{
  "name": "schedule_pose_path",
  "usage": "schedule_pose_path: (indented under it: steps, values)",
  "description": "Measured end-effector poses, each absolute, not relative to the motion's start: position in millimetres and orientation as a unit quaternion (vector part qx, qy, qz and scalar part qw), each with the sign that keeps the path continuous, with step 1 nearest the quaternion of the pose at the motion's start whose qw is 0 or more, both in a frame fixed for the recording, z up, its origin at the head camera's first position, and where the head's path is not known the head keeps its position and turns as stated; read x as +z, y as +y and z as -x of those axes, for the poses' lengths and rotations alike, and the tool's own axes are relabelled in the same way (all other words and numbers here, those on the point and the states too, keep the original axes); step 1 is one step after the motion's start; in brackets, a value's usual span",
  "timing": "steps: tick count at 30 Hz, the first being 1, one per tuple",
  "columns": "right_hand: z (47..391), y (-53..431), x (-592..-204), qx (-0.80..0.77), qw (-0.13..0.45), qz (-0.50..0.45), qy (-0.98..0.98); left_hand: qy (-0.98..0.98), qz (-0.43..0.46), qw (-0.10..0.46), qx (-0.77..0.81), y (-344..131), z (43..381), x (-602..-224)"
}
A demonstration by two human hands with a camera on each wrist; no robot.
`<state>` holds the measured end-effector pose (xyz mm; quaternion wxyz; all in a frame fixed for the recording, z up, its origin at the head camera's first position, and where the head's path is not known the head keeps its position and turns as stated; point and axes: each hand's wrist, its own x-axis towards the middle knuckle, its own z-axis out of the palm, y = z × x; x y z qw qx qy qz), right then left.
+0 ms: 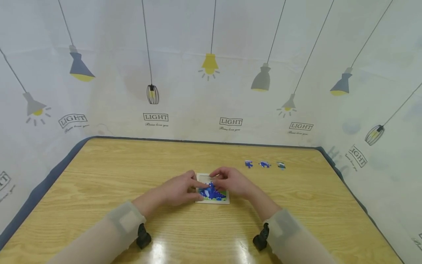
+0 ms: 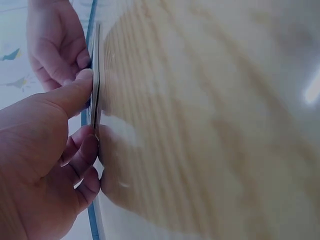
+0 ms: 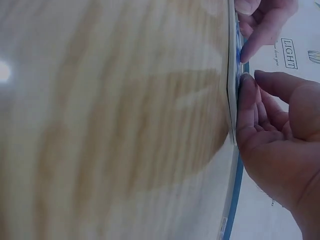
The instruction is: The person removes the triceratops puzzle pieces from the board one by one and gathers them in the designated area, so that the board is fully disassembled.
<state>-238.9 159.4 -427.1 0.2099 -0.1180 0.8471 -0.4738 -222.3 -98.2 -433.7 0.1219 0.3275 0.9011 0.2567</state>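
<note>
A small pale-framed jigsaw puzzle (image 1: 214, 195) with a blue dinosaur picture lies on the wooden table between both hands. My left hand (image 1: 179, 189) is at its left side, the index finger stretched over the picture and the thumb at the lower left part. In the left wrist view, the other fingers (image 2: 89, 150) bend against the board's edge. From the right, my right hand (image 1: 232, 181) reaches over the upper part, thumb and index tips close together at the picture. I cannot tell whether a piece is between them. The right hand covers the upper right corner.
Three loose puzzle pieces lie in a row toward the back right: a blue one (image 1: 248, 164), a blue and white one (image 1: 265, 164) and a darker green one (image 1: 281, 165). A lamp-patterned curtain (image 1: 184, 91) hangs behind the table (image 1: 132, 161).
</note>
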Motion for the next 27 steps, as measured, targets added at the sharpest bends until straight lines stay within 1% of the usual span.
schedule_pose_path:
  steps: [7,12,20,27]
  values:
    - [236.6,158.8,-428.1,-0.425,0.211,0.148,0.868,0.911,-0.282,0.133,0.270,-106.3,230.0,-433.9]
    - [235.1,153.6,-425.5,-0.391,0.215,0.166,0.880,0.907,-0.291,0.154,0.262,-107.1,233.1,-431.0]
    - [230.2,146.4,-425.4,-0.384,0.204,0.164,0.885,0.905,-0.289,0.160,0.268,-107.5,234.2,-431.2]
    - [225.5,140.0,-422.8,-0.389,0.191,0.140,0.890,0.902,-0.286,0.188,0.263,-108.0,239.1,-429.9]
